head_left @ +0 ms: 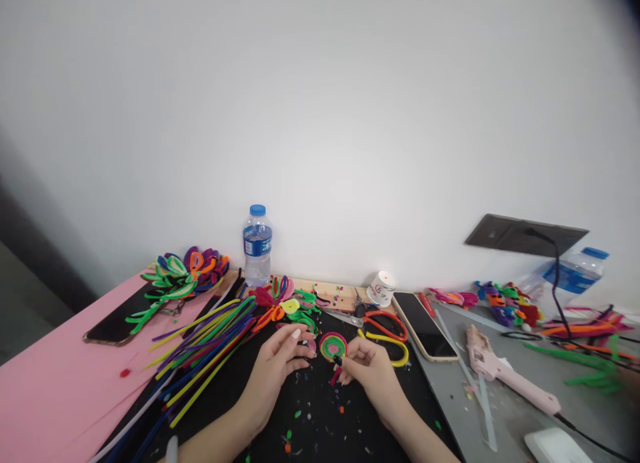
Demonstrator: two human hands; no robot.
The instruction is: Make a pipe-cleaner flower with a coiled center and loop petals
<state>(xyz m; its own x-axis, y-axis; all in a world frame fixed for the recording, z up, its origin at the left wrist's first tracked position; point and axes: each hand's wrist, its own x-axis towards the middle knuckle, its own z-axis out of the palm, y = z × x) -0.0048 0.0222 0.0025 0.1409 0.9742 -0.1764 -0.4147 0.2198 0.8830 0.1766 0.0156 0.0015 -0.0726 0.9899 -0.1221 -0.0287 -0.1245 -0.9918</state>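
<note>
Between the thumb and fingers of my right hand [367,364] is the lower right edge of a coiled pipe-cleaner disc [333,347], ringed in pink, green and yellow. A small black piece [338,361] shows at my right fingertips, and a short magenta end [335,376] hangs below. My left hand [280,356] is left of the disc and apart from it. Its fingers are curled in together near something small and pink, too small to make out. Behind the hands lie scissors [383,336] with orange and yellow handles, beside pipe-cleaner flowers [277,301].
Loose pipe cleaners [205,349] lie left on the black mat [270,443]. A water bottle [258,249] and paper cup [381,289] stand by the wall. Right are a phone [425,326] and a pink glue gun [510,376] with its cord. Another phone [120,316] lies left.
</note>
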